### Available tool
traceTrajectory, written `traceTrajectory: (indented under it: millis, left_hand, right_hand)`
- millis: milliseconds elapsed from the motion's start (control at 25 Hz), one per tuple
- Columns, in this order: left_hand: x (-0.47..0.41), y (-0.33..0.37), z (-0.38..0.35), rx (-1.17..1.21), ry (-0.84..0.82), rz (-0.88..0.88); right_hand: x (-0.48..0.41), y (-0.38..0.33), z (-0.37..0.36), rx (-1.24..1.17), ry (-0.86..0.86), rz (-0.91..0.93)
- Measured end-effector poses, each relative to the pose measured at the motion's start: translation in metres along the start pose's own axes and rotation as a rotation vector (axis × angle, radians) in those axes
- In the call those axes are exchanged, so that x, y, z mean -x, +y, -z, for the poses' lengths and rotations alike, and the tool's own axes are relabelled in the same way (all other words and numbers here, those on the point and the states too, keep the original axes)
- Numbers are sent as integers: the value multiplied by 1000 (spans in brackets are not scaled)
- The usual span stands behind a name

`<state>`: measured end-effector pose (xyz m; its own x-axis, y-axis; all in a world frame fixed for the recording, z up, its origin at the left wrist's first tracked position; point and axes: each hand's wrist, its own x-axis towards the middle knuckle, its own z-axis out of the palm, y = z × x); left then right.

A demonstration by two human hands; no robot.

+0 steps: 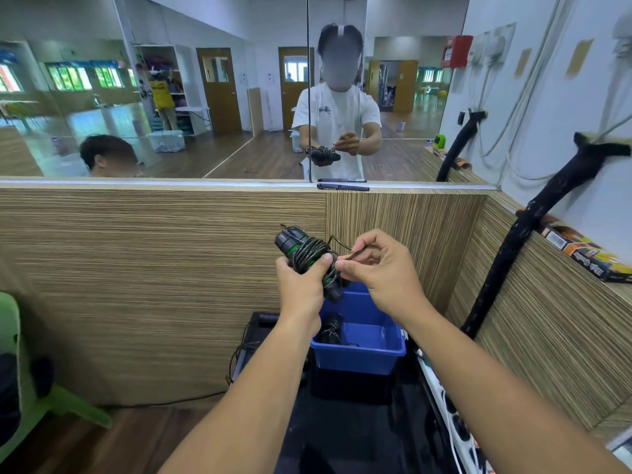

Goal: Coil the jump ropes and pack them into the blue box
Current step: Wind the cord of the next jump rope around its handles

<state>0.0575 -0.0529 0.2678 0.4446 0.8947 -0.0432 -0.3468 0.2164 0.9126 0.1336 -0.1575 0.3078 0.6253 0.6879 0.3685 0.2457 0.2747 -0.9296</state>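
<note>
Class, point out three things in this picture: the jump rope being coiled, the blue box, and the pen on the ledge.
jump rope (307, 256), head view, on the cord wound around the handles.
blue box (359, 360), head view, on its front wall.
pen (342, 187), head view, on its barrel.

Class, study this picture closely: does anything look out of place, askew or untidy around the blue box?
One thing: a loose cord hangs over the left edge of the black stand beside the blue box, uncoiled. Otherwise all is tidy: one coiled rope lies in the box, and the left hand holds a jump rope while the right hand pinches its end.
</note>
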Motion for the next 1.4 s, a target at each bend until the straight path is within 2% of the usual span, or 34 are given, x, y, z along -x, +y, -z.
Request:
traceTrajectory:
  millis: [160, 360, 560, 640, 720, 840, 1000, 1080, 1200, 1320, 1400]
  left_hand:
    - [2, 0, -4, -16, -8, -3]
    - [12, -3, 1, -71, -186, 59]
    - [13, -2, 9, -58, -313, 195]
    - [13, -3, 17, -70, -331, 187]
    - [12, -3, 23, -88, -335, 173]
    - [9, -6, 26, -133, -345, 125]
    - [3, -10, 29, -396, -318, -40]
    - [0, -8, 30, -472, -338, -31]
    - [-10, -10, 31, -479, -321, 94]
    - [-19, -15, 36, -568, -299, 107]
    - [-27, -25, 44, -569, -357, 80]
  right_hand:
    - [-3, -3, -1, 28, -2, 32]
    - [-21, 1, 14, 146, 6, 52]
    - [-27, 19, 21, 194, -10, -16]
    - [-20, 28, 20, 292, -3, -26]
    - [-11, 40, 15, 360, 9, -110]
    - [1, 58, -1, 283, -35, -289]
    - [3, 72, -19, 115, -39, -398]
    - [5, 73, -23, 47, 40, -435]
    - [5, 73, -27, 120, 145, -464]
    - [3, 79, -28, 121, 167, -471]
    - [1, 81, -25, 97, 158, -483]
